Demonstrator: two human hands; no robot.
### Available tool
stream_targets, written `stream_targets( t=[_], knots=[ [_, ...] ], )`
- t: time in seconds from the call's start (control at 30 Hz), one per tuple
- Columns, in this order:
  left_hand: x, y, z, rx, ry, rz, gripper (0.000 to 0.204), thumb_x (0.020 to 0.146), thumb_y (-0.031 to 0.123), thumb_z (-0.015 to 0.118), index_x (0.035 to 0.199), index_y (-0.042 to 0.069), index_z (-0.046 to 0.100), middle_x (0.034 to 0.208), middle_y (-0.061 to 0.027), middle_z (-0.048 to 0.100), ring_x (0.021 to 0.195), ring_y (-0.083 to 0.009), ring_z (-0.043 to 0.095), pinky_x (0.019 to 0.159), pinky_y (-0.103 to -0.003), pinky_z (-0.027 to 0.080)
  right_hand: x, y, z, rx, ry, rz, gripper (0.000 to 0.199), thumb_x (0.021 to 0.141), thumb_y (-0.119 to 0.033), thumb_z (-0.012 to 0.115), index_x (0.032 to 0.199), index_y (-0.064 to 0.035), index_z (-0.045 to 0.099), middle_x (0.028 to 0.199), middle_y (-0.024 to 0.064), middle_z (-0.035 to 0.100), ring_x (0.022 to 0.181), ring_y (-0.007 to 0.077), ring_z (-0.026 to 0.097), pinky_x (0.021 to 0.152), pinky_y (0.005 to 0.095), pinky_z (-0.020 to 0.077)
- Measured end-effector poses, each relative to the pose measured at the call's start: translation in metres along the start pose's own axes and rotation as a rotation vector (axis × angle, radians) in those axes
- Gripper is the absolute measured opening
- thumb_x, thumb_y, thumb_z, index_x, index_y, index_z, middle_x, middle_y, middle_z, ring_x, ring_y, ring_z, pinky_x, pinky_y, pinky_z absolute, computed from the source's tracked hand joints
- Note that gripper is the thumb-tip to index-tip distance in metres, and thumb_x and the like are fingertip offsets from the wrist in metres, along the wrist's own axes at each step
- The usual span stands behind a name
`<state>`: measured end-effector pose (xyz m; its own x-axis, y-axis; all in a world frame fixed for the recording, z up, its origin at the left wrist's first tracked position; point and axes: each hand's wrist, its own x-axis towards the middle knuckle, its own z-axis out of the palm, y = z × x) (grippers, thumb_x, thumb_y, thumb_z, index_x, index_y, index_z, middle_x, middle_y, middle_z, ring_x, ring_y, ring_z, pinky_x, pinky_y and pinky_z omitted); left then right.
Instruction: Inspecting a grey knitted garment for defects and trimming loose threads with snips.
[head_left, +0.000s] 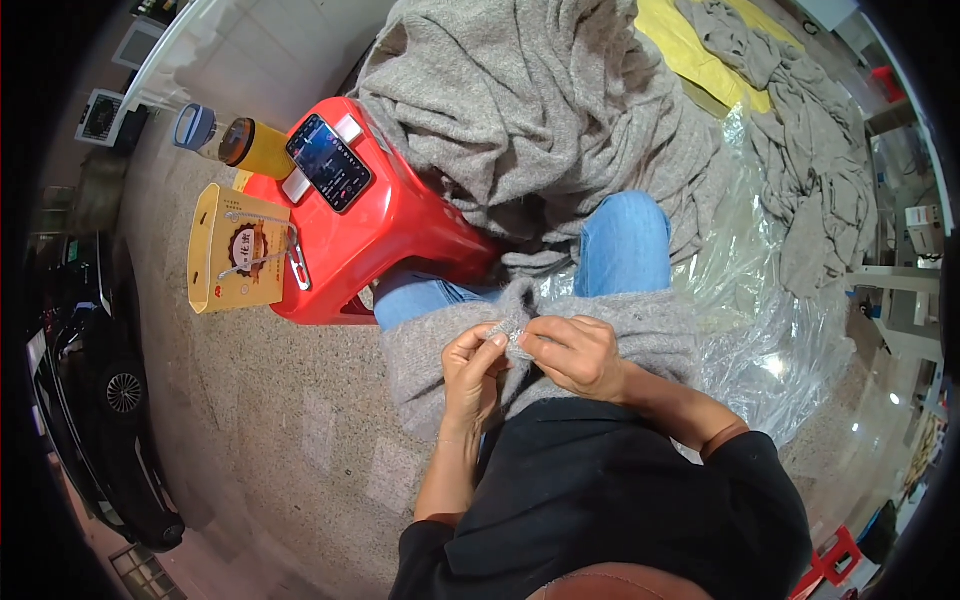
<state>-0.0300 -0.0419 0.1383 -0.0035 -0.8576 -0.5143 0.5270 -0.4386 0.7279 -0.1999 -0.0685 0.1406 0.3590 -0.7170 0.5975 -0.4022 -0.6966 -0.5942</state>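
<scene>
While you sit with the grey knit (640, 325) spread over your lap, your left hand (472, 372) and right hand (575, 352) meet at its top edge, fingertips pinching the fabric close together. A larger grey heap (530, 110) lies ahead of your knees. Left of it stands a red stool (400, 225) bearing a phone (328, 162), with a yellow carton (235, 250) and a bottle (245, 143) beside it

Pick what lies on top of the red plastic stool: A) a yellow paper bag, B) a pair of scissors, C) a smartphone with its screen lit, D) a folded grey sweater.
C: a smartphone with a lit screen lies flat on the seat of the red stool; the yellow paper bag stands on the floor beside the stool.
</scene>
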Motion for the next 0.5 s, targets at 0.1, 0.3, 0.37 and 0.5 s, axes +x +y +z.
stream_targets(
  t=[0.1,0.3,0.37,0.5],
  knots=[
    [0.001,-0.006,-0.011,-0.003,-0.011,0.049,0.014,0.084,0.007,0.065,0.096,-0.001,0.064,0.082,-0.0019,0.066,0.064,-0.0056,0.057,0.059,-0.017,0.045,0.000,-0.001,0.001,-0.006,-0.049,-0.035,0.023,0.064,0.000,0.071,0.087,-0.0027,0.066,0.085,0.0076,0.064,0.062,0.0194,0.062,0.051,0.0292,0.0471],
    [0.002,-0.013,-0.011,0.060,-0.006,0.133,0.018,0.080,-0.002,0.070,0.097,-0.001,0.063,0.081,-0.0005,0.064,0.064,-0.0024,0.053,0.057,-0.016,0.039,-0.006,-0.006,0.011,-0.142,-0.067,0.063,0.016,0.072,-0.003,0.063,0.088,-0.0054,0.062,0.082,0.0055,0.057,0.064,0.0202,0.060,0.056,0.0311,0.0468],
    [0.002,-0.017,-0.019,0.258,-0.027,0.218,0.017,0.081,-0.004,0.069,0.096,0.000,0.063,0.081,0.0010,0.062,0.065,-0.0018,0.052,0.058,-0.016,0.039,-0.005,0.007,0.007,0.264,-0.229,0.338,0.022,0.068,0.002,0.066,0.090,-0.0036,0.065,0.079,0.0097,0.057,0.070,0.0258,0.060,0.057,0.0330,0.0455],
    [-0.003,-0.014,-0.021,0.344,-0.065,0.183,0.015,0.081,-0.005,0.067,0.095,0.000,0.063,0.084,-0.0001,0.063,0.070,-0.0036,0.054,0.062,-0.017,0.042,0.026,0.018,-0.018,0.569,-0.577,0.626,0.023,0.073,-0.007,0.063,0.096,-0.0042,0.060,0.086,0.0149,0.058,0.076,0.0335,0.060,0.066,0.0423,0.0458]
  ],
)
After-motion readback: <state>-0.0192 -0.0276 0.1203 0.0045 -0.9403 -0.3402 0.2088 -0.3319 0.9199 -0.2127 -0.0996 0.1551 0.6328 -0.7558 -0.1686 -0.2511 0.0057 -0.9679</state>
